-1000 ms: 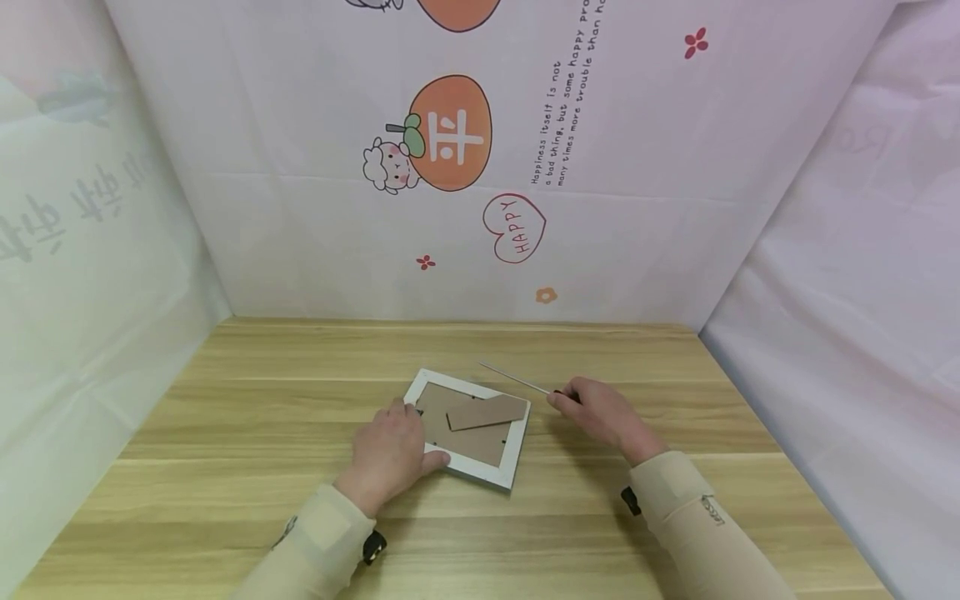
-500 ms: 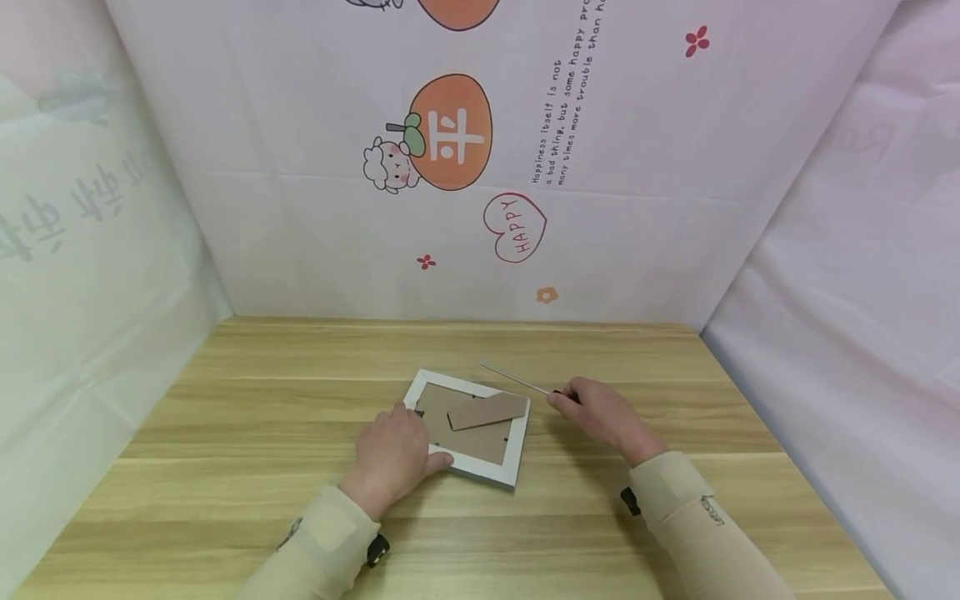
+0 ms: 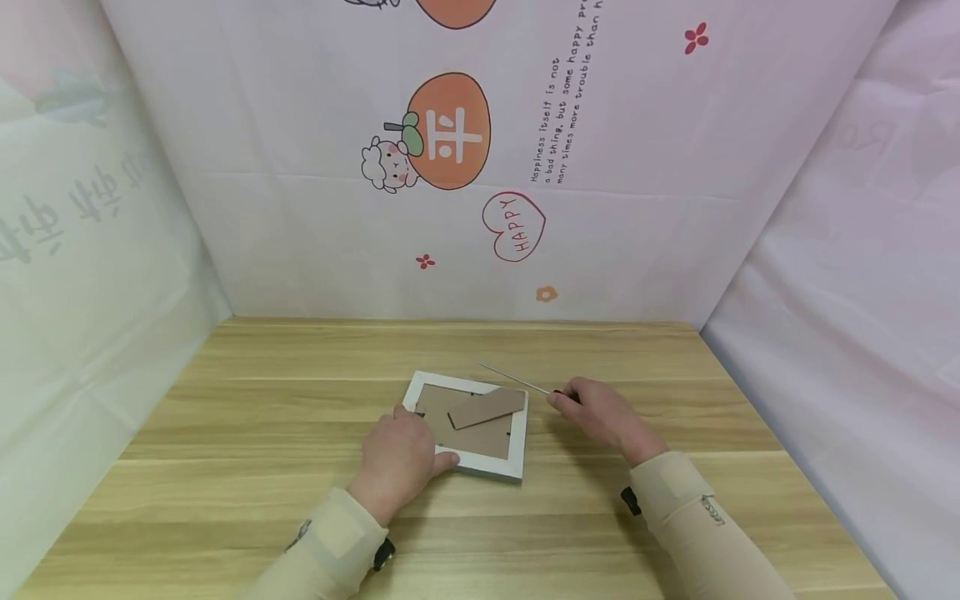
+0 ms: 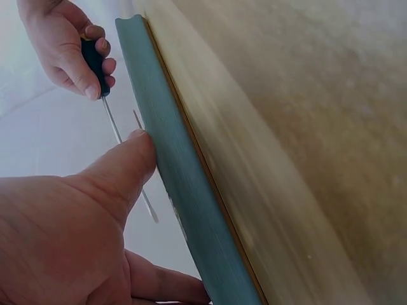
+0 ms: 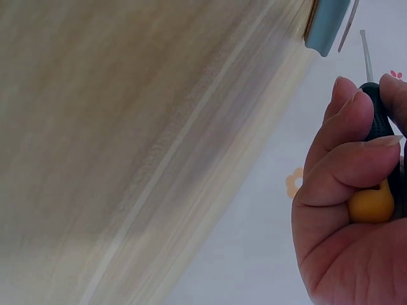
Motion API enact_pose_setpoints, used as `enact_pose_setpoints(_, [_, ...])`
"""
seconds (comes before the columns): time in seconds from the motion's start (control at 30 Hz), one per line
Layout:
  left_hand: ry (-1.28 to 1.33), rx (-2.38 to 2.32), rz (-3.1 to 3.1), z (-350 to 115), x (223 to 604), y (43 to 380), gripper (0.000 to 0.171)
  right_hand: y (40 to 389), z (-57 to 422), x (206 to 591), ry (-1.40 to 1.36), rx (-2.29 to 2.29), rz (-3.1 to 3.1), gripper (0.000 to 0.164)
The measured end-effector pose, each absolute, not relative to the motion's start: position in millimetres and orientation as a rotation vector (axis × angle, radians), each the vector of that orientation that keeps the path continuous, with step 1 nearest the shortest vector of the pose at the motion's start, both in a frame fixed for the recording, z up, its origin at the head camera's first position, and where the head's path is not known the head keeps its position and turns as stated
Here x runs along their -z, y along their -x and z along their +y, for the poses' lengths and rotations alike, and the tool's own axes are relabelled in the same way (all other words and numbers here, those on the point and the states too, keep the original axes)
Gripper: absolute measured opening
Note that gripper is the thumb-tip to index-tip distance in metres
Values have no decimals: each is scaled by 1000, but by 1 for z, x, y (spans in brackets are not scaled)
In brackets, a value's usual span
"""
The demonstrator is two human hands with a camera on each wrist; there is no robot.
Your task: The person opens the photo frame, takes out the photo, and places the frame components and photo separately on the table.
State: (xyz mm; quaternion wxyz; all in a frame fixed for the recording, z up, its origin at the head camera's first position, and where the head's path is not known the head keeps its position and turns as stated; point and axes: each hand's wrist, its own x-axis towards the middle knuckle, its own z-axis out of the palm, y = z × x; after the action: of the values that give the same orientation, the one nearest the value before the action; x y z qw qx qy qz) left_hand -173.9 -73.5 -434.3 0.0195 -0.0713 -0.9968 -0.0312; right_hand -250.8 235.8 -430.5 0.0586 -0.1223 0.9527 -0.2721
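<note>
A picture frame (image 3: 487, 464) lies back side up on the table, its pale border around a brown backing board (image 3: 480, 442). A brown stand leg (image 3: 489, 408) sits slantwise on the board. My left hand (image 3: 397, 458) grips the frame at its near left corner, thumb along the near edge; the left wrist view shows that thumb (image 4: 130, 162) against the blue-green side. Right of the frame, my right hand (image 3: 603, 417) holds a screwdriver (image 3: 517, 379), fingers curled round its dark green and yellow handle (image 5: 379, 121). The thin shaft points left, beyond the frame's far edge.
The wood-grain table (image 3: 285, 392) extends on both sides of the frame. A white printed cloth (image 3: 315, 242) stands at the back, with white cloth walls at left and right.
My left hand has shifted slightly right and turned the frame a little counterclockwise, its right side swinging away from me. The right hand and screwdriver have stayed in place.
</note>
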Motion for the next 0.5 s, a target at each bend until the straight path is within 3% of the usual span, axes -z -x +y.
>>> enact_pose_setpoints(0.5, [214,121,-3095,-69,432,170,74,250,236,431,371,838,2876,44])
